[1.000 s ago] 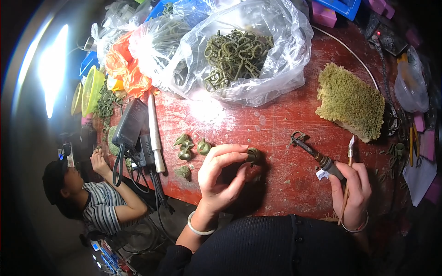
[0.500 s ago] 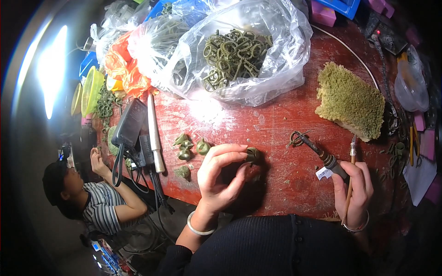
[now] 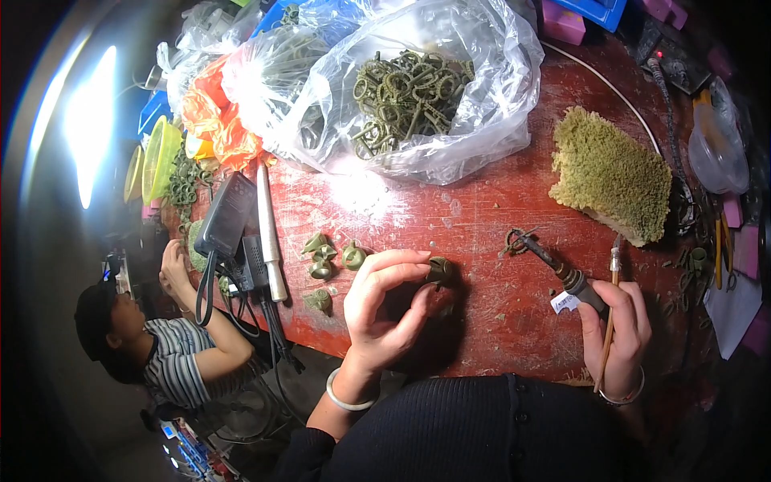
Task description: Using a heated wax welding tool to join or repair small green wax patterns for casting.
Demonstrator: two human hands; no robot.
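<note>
My left hand (image 3: 384,309) is closed, its thumb and fingertips pinching a dark green wax ring piece (image 3: 439,270) just above the red table. In my right hand (image 3: 620,333) are two tools. One is a dark soldering-iron-like wax pen (image 3: 572,281) with a white tag, its tip pointing to the far left. The other is a slim wooden-handled tool (image 3: 609,333) with a metal collar, held upright along the fingers. By the pen's tip is a small dark green ring (image 3: 514,243); I cannot tell whether they touch. Several green ring pieces (image 3: 321,265) lie left of my left hand.
A clear plastic bag (image 3: 498,120) full of green rings (image 3: 414,92) stands at the back. A green sponge-like block (image 3: 614,177) lies at the right. A tapered metal rod (image 3: 269,241) and a black power adapter (image 3: 227,217) are at the left. A co-worker (image 3: 177,345) sits far left.
My hands and what they hold stay almost still. The co-worker's hand and forearm have shifted slightly at the far left.
</note>
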